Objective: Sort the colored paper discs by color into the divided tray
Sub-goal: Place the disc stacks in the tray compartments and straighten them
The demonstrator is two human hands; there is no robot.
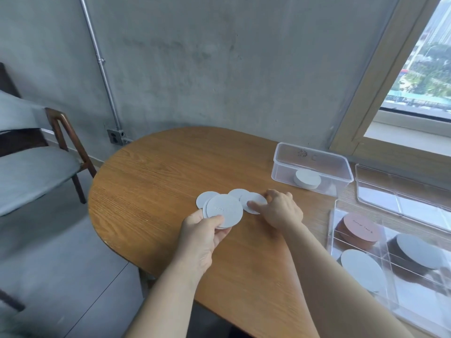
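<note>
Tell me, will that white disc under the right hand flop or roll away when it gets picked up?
Probably stiff: the discs in the left hand stick out flat without drooping. The white disc lies flat on the table, so it likely won't roll. Being thin, it may be fiddly to lift.

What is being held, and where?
The left hand pinches a stack of white discs by its near edge. The right hand touches a white disc on the table; grip unclear.
</note>
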